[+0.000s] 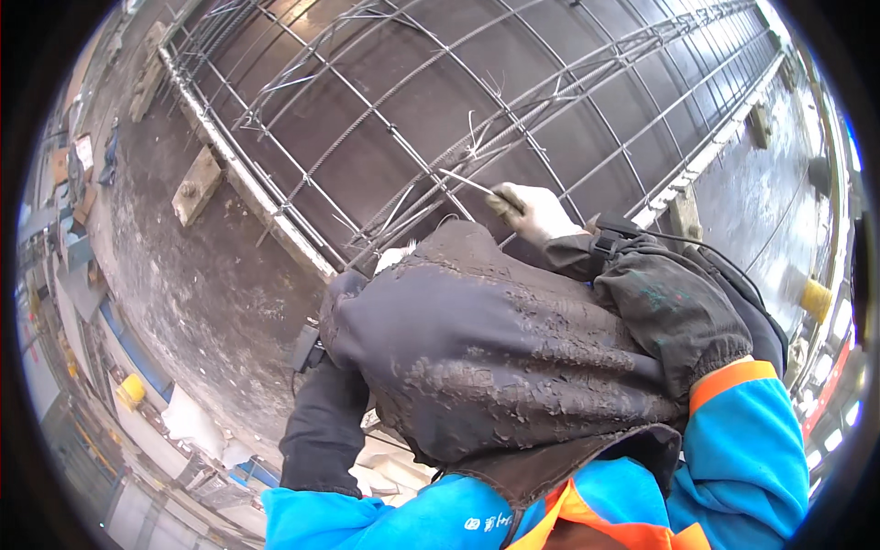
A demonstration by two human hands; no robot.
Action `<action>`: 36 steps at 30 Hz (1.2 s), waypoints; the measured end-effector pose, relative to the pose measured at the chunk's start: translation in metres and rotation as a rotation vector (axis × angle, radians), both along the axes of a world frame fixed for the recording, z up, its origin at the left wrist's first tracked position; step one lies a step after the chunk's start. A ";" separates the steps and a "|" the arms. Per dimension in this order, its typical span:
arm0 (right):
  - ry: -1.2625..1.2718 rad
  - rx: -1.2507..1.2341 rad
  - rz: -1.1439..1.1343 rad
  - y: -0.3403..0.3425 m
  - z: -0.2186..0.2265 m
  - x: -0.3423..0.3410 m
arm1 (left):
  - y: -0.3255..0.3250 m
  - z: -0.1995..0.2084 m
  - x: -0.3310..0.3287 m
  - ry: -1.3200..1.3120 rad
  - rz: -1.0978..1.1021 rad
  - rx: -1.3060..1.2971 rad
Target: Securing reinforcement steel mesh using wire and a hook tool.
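Note:
My right hand, in a white glove with a dark palm side, is closed round a thin metal rod. The rod points up and left, its tip over bundled steel reinforcing bars. Close above the tip, loose ends of pale tie wire stick up from the bars. Of my left hand only a patch of white glove shows at the near corner of the steel mesh; a dark, mud-crusted apron hides its fingers and whatever they may touch.
The rebar mesh lies inside a form with a pale metal edge. Wooden blocks sit along the outside of that edge. A black cable runs from my right wrist. Yellow objects stand at the far left.

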State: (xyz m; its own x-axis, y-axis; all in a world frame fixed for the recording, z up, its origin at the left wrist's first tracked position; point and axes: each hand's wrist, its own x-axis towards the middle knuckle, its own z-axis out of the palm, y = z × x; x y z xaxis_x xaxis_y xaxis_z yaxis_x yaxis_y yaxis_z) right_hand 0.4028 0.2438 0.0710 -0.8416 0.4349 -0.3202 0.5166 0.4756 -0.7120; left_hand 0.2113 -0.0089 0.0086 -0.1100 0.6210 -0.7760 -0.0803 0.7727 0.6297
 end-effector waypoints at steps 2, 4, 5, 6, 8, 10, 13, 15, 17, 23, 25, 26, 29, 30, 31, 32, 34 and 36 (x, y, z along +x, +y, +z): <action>-0.043 -0.028 -0.034 -0.006 -0.022 0.019 | -0.027 -0.006 0.004 0.057 0.003 -0.103; -0.167 -0.064 -0.106 -0.009 -0.040 0.029 | -0.043 -0.014 0.010 0.085 0.008 -0.165; -0.229 -0.083 -0.140 -0.009 -0.040 0.030 | -0.052 -0.016 0.013 0.095 0.012 -0.192; -0.296 -0.187 -0.229 -0.007 -0.042 0.026 | -0.058 -0.019 0.015 0.104 0.022 -0.212; -0.426 -0.393 -0.403 -0.006 -0.045 0.012 | -0.070 -0.023 0.015 0.124 0.038 -0.243; -0.381 -0.539 -0.550 -0.010 -0.040 0.007 | -0.080 -0.026 0.018 0.137 0.058 -0.267; -0.450 -0.756 -0.591 -0.004 -0.039 0.003 | -0.090 -0.030 0.019 0.150 0.083 -0.292; -0.429 -0.876 -0.571 0.003 -0.034 0.005 | -0.098 -0.031 0.021 0.157 0.107 -0.303; -0.401 -0.934 -0.523 0.011 -0.030 0.006 | -0.102 -0.034 0.023 0.167 0.121 -0.312; -0.358 -0.677 -0.608 -0.003 -0.031 -0.004 | -0.102 -0.037 0.029 0.185 0.144 -0.317; -0.325 -0.665 -0.624 -0.004 -0.037 -0.002 | -0.090 -0.041 0.029 0.181 0.137 -0.293; -0.352 -0.724 -0.611 -0.002 -0.039 -0.004 | -0.088 -0.040 0.030 0.185 0.148 -0.291; -0.450 -0.874 -0.581 0.007 -0.035 -0.005 | -0.083 -0.042 0.032 0.191 0.173 -0.287; -0.448 -0.911 -0.545 0.014 -0.036 -0.002 | -0.081 -0.043 0.033 0.189 0.179 -0.280; -0.450 -0.974 -0.538 0.021 -0.035 0.003 | -0.078 -0.044 0.033 0.188 0.181 -0.276; -0.452 -1.039 -0.525 0.025 -0.032 0.005 | -0.076 -0.045 0.033 0.188 0.191 -0.273; -0.454 -1.139 -0.485 0.029 -0.026 0.007 | -0.073 -0.046 0.033 0.186 0.205 -0.270; -0.440 -1.205 -0.463 0.025 -0.017 0.005 | -0.070 -0.047 0.033 0.190 0.217 -0.271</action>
